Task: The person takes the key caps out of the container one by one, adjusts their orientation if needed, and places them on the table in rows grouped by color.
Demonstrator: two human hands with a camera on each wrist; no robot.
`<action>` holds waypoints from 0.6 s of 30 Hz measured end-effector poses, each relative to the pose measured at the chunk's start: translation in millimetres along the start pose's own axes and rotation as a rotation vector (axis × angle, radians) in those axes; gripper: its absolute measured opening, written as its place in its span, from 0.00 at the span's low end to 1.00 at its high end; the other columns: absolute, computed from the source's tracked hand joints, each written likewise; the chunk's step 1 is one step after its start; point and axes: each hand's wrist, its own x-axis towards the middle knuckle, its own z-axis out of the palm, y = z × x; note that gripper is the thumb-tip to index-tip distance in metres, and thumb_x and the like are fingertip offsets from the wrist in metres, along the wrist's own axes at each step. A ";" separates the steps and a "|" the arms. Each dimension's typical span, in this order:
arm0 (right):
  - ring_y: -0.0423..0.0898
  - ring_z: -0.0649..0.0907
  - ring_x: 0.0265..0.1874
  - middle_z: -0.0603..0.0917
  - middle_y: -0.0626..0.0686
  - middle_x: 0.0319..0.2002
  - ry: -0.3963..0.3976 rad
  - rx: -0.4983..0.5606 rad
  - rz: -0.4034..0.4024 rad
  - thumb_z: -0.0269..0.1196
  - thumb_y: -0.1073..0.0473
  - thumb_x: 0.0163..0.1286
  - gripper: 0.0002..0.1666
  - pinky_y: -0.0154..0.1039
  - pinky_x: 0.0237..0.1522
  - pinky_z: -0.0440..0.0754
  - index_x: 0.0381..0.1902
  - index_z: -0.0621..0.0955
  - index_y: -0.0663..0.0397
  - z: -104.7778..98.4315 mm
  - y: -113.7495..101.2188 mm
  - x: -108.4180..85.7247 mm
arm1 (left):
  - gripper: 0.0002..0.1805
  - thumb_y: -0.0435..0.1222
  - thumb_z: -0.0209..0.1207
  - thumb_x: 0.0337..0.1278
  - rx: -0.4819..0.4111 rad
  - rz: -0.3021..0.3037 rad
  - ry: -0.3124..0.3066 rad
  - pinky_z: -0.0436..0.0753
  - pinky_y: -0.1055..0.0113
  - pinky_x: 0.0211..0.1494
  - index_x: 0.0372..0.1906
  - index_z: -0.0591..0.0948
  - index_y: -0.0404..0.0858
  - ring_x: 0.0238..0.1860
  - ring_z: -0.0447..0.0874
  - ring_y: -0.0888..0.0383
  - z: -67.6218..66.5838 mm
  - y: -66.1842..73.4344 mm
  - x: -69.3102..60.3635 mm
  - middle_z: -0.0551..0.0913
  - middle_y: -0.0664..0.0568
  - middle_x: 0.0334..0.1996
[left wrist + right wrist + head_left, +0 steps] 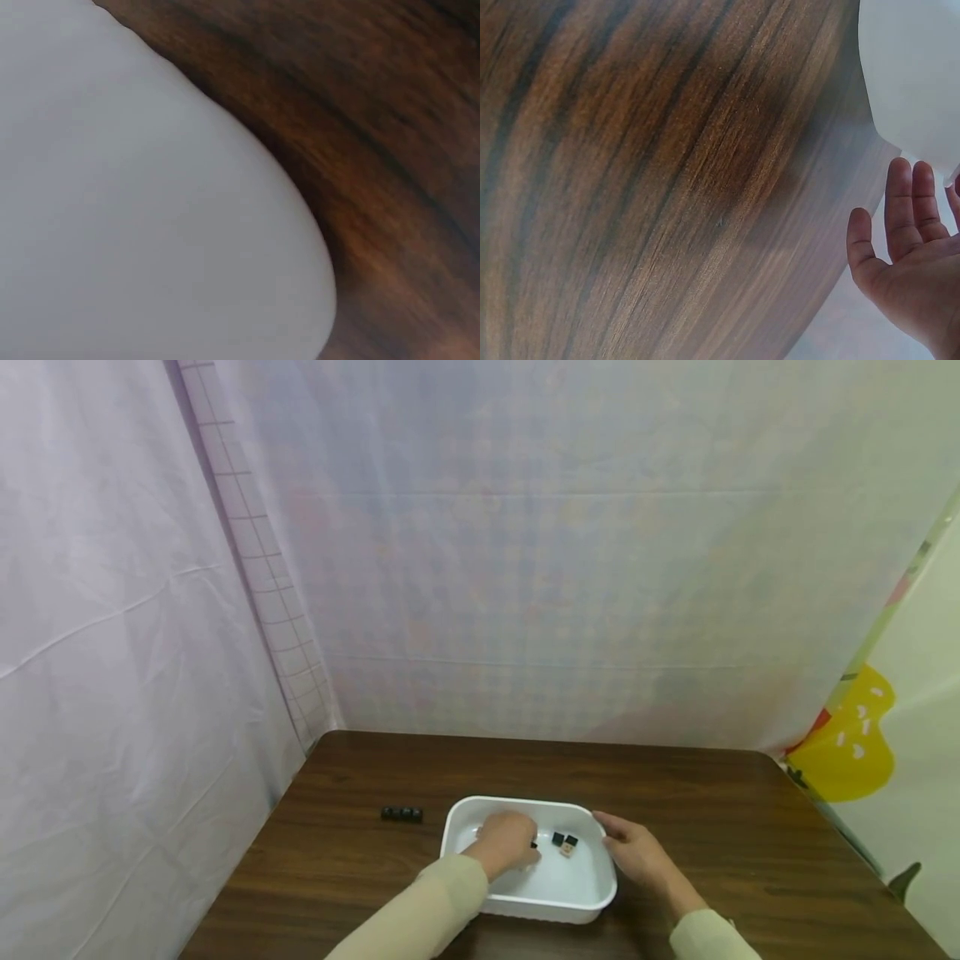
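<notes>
Left hand (508,842) down in the white tray (540,912), right hand (636,852) at its right end

The white tray rests on the brown table (697,802); the left hand reaches inside it, left of its middle, fingers pointing down and mostly hidden; a dark piece (534,845) shows beside them, though I cannot tell whether they grasp it; the right hand lies against the tray's right end, its fingers loosely extended and clenched on nothing; inside the tray, right of its middle, two black blocks (558,839) and a tan block (567,850) sit close together; outside the tray, to its left, a short black row of blocks (402,814) lies on the table; well behind the tray hangs a pale curtain (525,552).
</notes>
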 end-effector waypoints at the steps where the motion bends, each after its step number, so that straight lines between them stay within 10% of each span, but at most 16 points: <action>1: 0.66 0.77 0.57 0.76 0.72 0.59 -0.001 0.000 0.000 0.53 0.67 0.70 0.27 0.61 0.57 0.73 0.66 0.73 0.66 0.2 0.3 0.3 | 0.16 0.44 0.70 0.50 0.009 0.003 0.004 0.69 0.65 0.26 0.17 0.76 0.47 0.20 0.68 0.60 0.7 -0.1 -0.1 0.72 0.59 0.15; 18: 0.67 0.77 0.58 0.76 0.72 0.59 -0.005 -0.017 -0.010 0.54 0.68 0.69 0.27 0.61 0.57 0.73 0.66 0.73 0.66 -0.4 1.8 2.8 | 0.14 0.34 0.68 0.46 -0.140 0.056 0.064 0.77 0.67 0.39 0.42 0.89 0.44 0.36 0.80 0.62 -25.7 -10.0 1.0 0.87 0.57 0.36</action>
